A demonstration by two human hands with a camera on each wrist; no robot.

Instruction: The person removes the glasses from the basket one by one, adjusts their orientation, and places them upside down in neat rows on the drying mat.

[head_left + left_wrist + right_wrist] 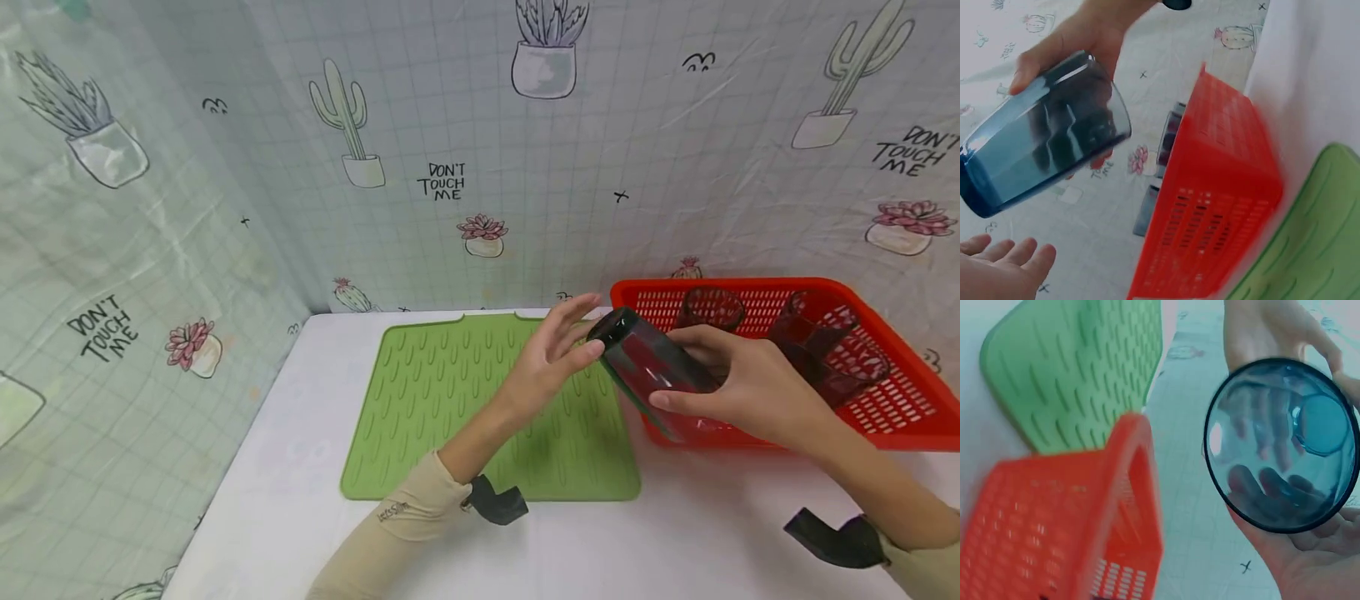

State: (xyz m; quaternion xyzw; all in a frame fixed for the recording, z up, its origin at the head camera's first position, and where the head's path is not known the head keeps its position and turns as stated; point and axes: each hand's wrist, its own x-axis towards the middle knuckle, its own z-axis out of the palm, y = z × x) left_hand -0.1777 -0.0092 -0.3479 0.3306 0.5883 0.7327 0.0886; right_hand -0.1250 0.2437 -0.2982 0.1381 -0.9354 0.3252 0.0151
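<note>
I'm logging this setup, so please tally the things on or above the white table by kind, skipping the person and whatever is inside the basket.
Tinted glass: 1
Red basket: 1
Green mat: 1
Total: 3

From here, room to pass over left side of mat [427, 392] and near strip of counter [622, 550] | basket [918, 441] and glasses [813, 329] inside block right | tilted glass [648, 358], left hand [551, 350], right hand [750, 387] crowd basket's left end | cloth [405, 233] behind
</note>
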